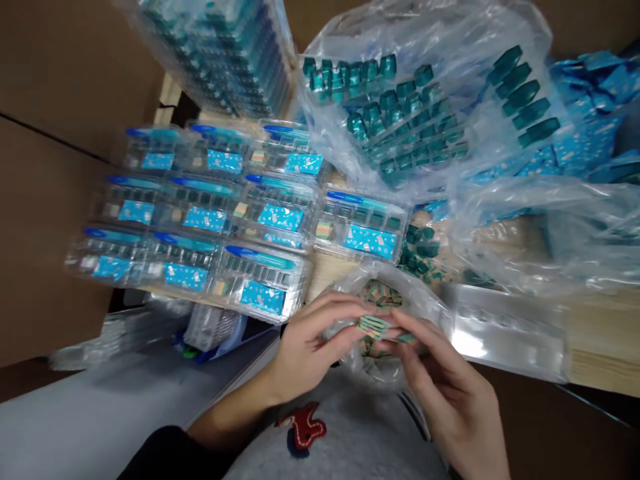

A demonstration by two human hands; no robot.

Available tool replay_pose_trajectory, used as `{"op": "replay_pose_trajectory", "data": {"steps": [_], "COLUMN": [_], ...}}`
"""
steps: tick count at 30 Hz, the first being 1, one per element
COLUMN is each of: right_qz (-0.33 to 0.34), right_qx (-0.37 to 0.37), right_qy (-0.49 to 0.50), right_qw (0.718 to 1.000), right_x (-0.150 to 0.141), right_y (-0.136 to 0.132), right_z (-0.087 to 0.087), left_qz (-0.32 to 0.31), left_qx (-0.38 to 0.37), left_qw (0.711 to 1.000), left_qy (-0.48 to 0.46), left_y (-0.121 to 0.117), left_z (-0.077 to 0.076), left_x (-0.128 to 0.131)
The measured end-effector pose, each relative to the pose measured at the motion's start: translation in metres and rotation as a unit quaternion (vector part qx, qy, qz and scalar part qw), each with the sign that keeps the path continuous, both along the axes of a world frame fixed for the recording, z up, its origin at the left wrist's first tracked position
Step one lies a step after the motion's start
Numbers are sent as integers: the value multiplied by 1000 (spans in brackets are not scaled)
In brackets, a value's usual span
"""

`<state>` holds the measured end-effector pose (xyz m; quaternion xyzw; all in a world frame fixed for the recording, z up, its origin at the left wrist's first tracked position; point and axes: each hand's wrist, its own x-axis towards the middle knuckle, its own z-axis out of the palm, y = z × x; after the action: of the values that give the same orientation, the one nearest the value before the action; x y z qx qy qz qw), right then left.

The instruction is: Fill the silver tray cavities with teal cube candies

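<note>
My left hand pinches a small stack of thin green-and-orange striped pieces. Close beside it, the fingers of my right hand are closed on another small greenish piece, partly hidden by the fingertips. Both hands are over an open clear plastic bag, in which more of these striped pieces lie. Just beyond the bag sits a clear plastic tray with a blue pen-like stick, a striped stack, dark green blocks and a blue patterned packet.
Several similarly filled trays stand in rows at the left. Behind them rises a tall stack of clear trays. A large plastic bag with teal blocks lies at the back, blue packets to its right. A shiny clear tray lies right.
</note>
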<state>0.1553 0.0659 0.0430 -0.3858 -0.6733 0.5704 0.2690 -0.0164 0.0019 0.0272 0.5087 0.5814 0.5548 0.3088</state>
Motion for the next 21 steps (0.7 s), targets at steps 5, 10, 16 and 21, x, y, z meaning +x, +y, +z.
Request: {"op": "replay_pose_trajectory", "data": {"steps": [5, 10, 16, 21], "right_qz": [-3, 51, 83, 43], "right_qx": [-26, -27, 5, 34], "right_qy": [14, -44, -159, -180], "right_qw": [1000, 997, 984, 982], "right_x": [7, 21, 30, 24], "right_y": [0, 9, 14, 5], "right_z": [-33, -81, -94, -90], "left_qz": [23, 122, 290, 351], "left_qx": [-76, -189, -162, -211], "left_qw": [991, 961, 942, 911], "left_qy": [-109, -162, -44, 57], "left_y": [-3, -10, -16, 21], "left_z": [0, 2, 17, 22], "left_x": [-3, -38, -147, -242]}}
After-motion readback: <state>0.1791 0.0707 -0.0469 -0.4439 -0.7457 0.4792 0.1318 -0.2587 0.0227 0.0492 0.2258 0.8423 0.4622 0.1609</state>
